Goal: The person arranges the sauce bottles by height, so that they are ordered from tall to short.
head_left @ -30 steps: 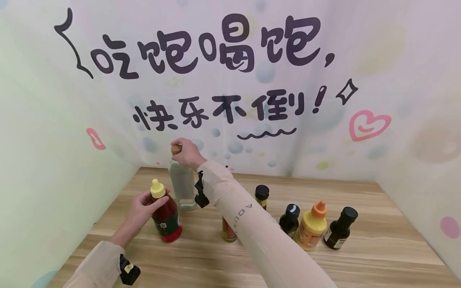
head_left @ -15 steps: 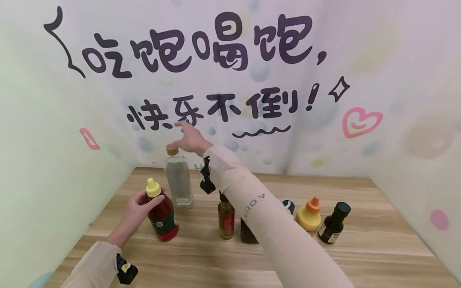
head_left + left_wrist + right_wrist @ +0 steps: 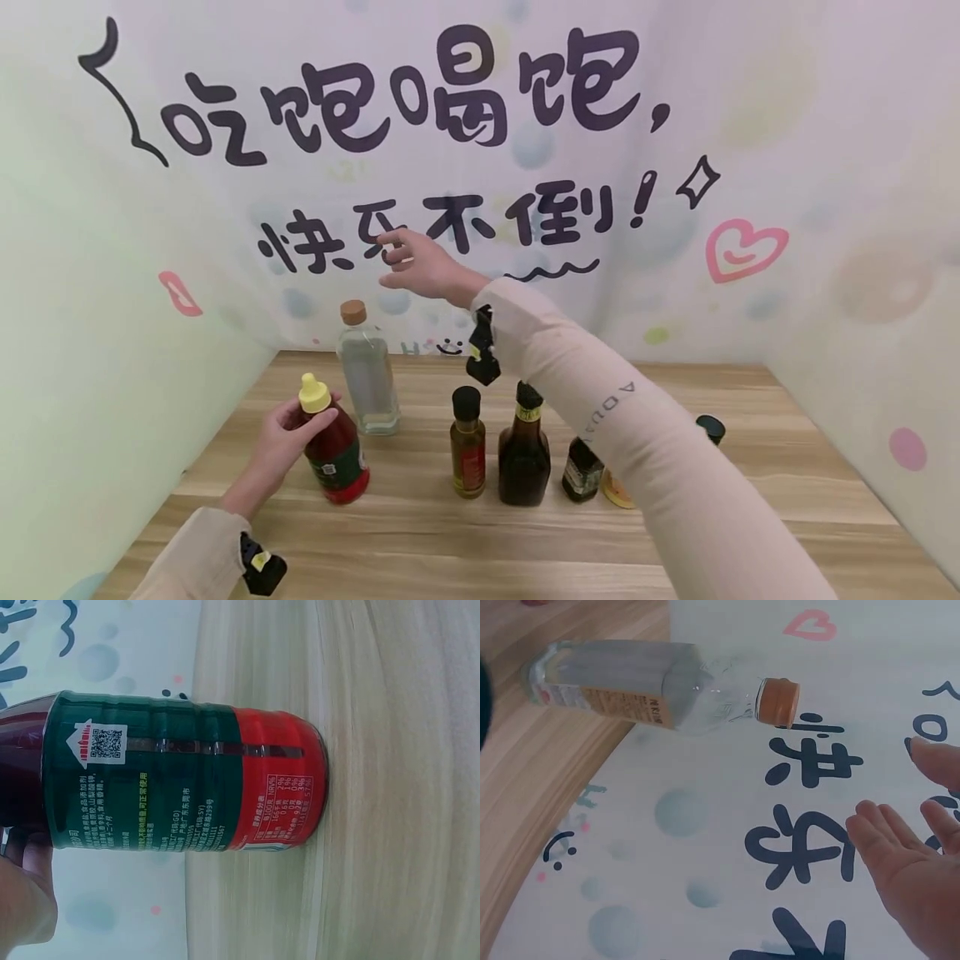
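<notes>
My left hand (image 3: 279,450) grips the upper part of a red squeeze sauce bottle (image 3: 335,454) with a yellow nozzle cap. The left wrist view shows its green and red label (image 3: 150,787) close up, the base down at the tabletop. My right hand (image 3: 429,267) is in the air in front of the back wall, fingers relaxed and holding nothing. Below and to the left of it, a tall clear bottle (image 3: 366,375) with an orange-brown cap stands upright behind the sauce bottle. In the right wrist view, a gap separates that cap (image 3: 778,702) from my fingers.
A small oil bottle (image 3: 468,458) and a dark brown bottle (image 3: 523,467) stand mid-table. Right of them are a small dark bottle (image 3: 582,471) and a yellow bottle (image 3: 618,492), partly behind my right sleeve. Another dark cap (image 3: 711,428) shows beyond the sleeve.
My right hand has let go of the clear bottle's cap and moved up and right, away from it. My left hand still holds the sauce bottle in place.
</notes>
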### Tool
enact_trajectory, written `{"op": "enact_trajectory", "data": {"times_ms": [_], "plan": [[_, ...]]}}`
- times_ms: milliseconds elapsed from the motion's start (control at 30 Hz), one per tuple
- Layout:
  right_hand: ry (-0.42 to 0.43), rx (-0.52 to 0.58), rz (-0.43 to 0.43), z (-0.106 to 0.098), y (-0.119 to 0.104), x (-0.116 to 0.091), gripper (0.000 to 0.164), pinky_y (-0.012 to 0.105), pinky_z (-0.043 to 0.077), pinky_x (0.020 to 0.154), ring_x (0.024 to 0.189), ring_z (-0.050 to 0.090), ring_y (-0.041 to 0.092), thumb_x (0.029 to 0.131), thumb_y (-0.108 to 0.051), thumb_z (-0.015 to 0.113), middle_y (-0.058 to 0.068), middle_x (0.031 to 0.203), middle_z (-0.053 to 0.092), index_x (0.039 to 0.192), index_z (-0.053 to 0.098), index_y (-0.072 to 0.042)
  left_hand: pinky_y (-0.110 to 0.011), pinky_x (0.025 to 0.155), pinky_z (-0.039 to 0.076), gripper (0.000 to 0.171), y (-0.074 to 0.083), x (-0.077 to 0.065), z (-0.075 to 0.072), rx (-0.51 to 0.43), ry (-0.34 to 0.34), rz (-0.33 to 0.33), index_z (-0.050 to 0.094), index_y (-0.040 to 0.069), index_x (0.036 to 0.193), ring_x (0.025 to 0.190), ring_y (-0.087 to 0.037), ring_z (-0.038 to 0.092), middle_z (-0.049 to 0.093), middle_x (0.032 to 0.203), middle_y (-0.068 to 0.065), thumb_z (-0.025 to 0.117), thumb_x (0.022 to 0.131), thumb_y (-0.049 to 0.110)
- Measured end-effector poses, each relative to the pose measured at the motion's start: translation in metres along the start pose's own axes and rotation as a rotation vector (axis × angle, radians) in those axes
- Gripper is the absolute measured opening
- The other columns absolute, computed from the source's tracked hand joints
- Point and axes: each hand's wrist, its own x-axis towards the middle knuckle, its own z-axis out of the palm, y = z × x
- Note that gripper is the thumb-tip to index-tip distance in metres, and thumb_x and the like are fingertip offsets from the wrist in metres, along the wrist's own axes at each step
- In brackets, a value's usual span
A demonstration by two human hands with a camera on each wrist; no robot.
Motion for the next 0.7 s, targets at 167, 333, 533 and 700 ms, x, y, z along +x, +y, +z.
{"op": "enact_trajectory", "data": {"times_ms": [167,333,533,700], "plan": [[-0.045,0.010,-0.049,-0.018,0.004,-0.020,0.053,0.028,0.041,0.089,0.115,0.046,0.019,0.086,-0.012,0.058,0.011,0.129,0.044,0.133,0.035,-0.012,-0.019,0.073,0.046,0.038,-0.031,0.012,-0.005,-0.041,-0.017,0.075,0.054,0.001,0.117,0.092,-0.008,0.054,0.062,0.107,0.005,0.059,0.086,0.022],[-0.059,0.046,-0.049,-0.033,0.015,-0.043,0.051,0.028,0.041,0.088,0.111,0.049,0.017,0.087,-0.012,0.057,0.008,0.126,0.048,0.133,0.036,-0.013,-0.020,0.074,0.047,0.040,-0.110,0.040,-0.018,-0.043,0.010,0.100,0.054,0.009,0.121,0.098,-0.012,0.054,0.058,0.116,-0.005,0.061,0.084,0.024],[-0.063,0.078,-0.003,-0.050,0.040,-0.073,0.049,0.033,0.040,0.091,0.111,0.049,0.016,0.087,-0.014,0.057,0.007,0.126,0.049,0.132,0.037,-0.014,-0.025,0.076,0.048,0.038,-0.133,0.046,-0.022,-0.060,0.023,0.100,0.054,0.011,0.121,0.100,-0.018,0.052,0.057,0.117,-0.005,0.060,0.086,0.022],[-0.080,0.052,0.031,-0.052,0.068,-0.098,0.047,0.034,0.041,0.090,0.108,0.051,0.017,0.086,-0.015,0.058,0.006,0.122,0.052,0.129,0.041,-0.013,-0.022,0.073,0.048,0.038,-0.137,0.049,-0.020,0.003,0.073,0.071,0.055,0.018,0.120,0.099,-0.016,0.052,0.058,0.116,-0.002,0.061,0.084,0.028]]}}
